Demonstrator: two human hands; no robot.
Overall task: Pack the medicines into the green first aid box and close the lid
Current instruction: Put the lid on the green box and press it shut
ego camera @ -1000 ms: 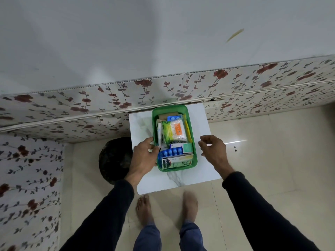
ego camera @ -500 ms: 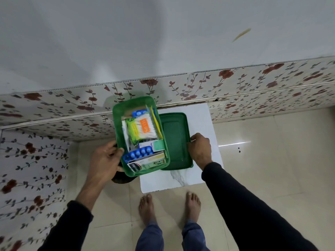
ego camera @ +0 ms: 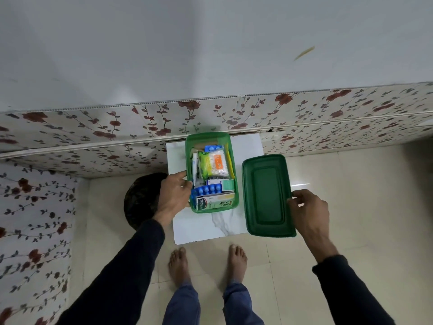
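**— Where's the lid relative to the box right now?**

— The lid (ego camera: 267,195) is in my right hand (ego camera: 309,212), fingers curled over its right long edge, thumb side on top. It hangs just to the right of the green first aid box (ego camera: 212,207), past the right edge of the white surface (ego camera: 201,231), over the floor. The two don't touch; a strip of white shows between them.

**— And the box?**

— It sits on the surface with the medicines (ego camera: 213,164) already inside: blister strips, a cotton-bud pack, a carton at the near end. My left hand (ego camera: 174,195) is closed on its left wall, thumb over the rim, steadying it.

**— Do the two line up?**

— Nearly. Both run long-ways away from me, so I judge no real turning is needed, only a sideways carry to the left and a lowering onto the rim. The lid looks tilted slightly, near end swung right.

**— Which hand does the work?**

— The right one; it already has the lid. The left is nearer the box and should, I think, stay there until the lid seats.
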